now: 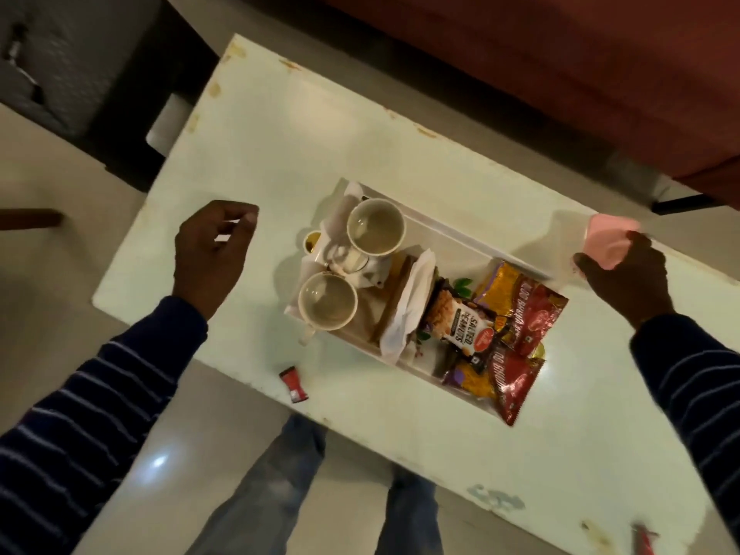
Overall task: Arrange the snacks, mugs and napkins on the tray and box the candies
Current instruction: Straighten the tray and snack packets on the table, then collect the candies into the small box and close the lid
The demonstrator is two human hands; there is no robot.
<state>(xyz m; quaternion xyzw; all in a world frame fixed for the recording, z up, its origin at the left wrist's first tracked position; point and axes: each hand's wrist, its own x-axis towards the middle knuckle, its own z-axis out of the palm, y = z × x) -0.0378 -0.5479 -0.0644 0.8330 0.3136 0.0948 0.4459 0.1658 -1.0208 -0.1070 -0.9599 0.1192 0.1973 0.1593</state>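
Tray (460,230) sits mid-table on the pale table (248,154), two mugs (375,230) stacked up at one end with napkins (408,310) beside them, and snack packets (516,314) crammed at the other end, the red ones hanging over the tray's rim. Right hand (624,278) grips a pink box (604,242) just past the tray's far corner. Left hand (212,250) hovers over bare tabletop, fingers loosely curled, holding nothing. One red candy (293,383) lies right at the table's near edge, another (644,540) down by the corner. Loads of open surface left of the tray.
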